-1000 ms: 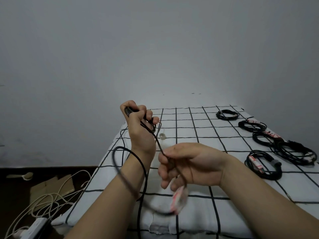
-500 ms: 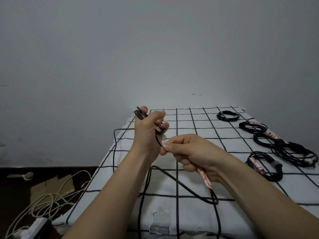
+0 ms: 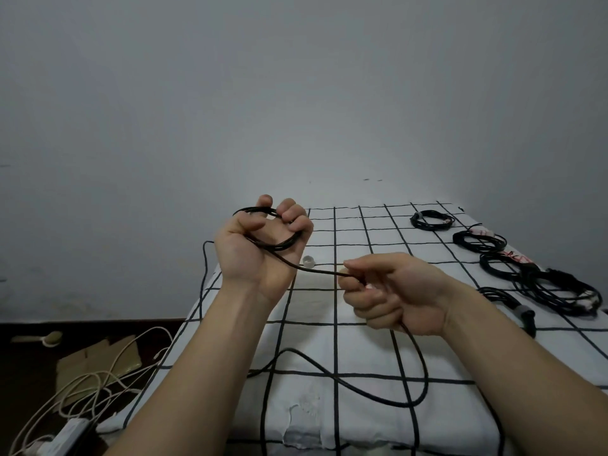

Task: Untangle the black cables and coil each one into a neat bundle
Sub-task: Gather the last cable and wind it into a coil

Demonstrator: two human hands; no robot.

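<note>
Left hand (image 3: pixel 260 248): raised over the far left part of the sheet, palm toward the camera, fingers curled round several loops of the cable.
Right hand (image 3: pixel 398 291): lower and to the right, apart from the left hand; thumb and forefinger pinching the cable, the other fingers curled with the cable passing through the fist.
Cable (image 3: pixel 316 270): black; looped in the left hand, stretched tight across to the right hand, then out under the fist and down into a wide slack curve lying on the sheet near its front edge.
Bundles (image 3: pixel 431 220): five black coils in a row along the right side of the sheet, from far to near; some with red-and-white tags; the nearest partly hidden behind the right forearm.
Ring (image 3: pixel 308 261): small, pale, on the sheet just beyond the tight stretch of cable; too small to say what kind.
Sheet (image 3: pixel 362 343): white with a black grid, spread over a bed (image 3: pixel 312 432); creased and puckered at the near edge.
Wall (image 3: pixel 296 93): plain grey-white, filling the upper half, meeting the far end of the bed.
Floor (image 3: pixel 23 363): dark, at lower left, below a dark skirting board.
Cardboard (image 3: pixel 95 360): flat brown piece on the floor beside the bed.
Cords (image 3: pixel 98 386): white, tangled loosely over the cardboard, leading toward a power strip (image 3: pixel 67 437) in the lower left corner.
</note>
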